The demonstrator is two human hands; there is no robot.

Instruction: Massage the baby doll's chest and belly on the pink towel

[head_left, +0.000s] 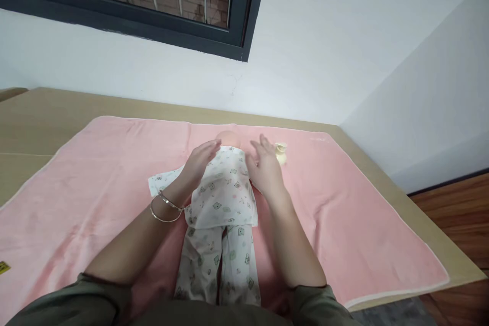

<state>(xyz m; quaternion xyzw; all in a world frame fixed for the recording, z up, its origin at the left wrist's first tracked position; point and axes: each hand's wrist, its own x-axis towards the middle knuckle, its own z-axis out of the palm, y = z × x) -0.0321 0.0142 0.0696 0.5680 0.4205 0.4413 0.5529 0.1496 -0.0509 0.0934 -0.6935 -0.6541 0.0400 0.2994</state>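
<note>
A doll (221,198) in printed pyjamas is laid lengthwise on a pink towel (344,204), its chest pressed by the flat, open left hand (198,160) and its side flanked by the open right hand (263,165), nothing being gripped, with a small cream object (281,152) seen beyond.

Tan table (46,112) under a spread pink blanket (344,214), small yellow tag (3,267) at its edge.
</note>
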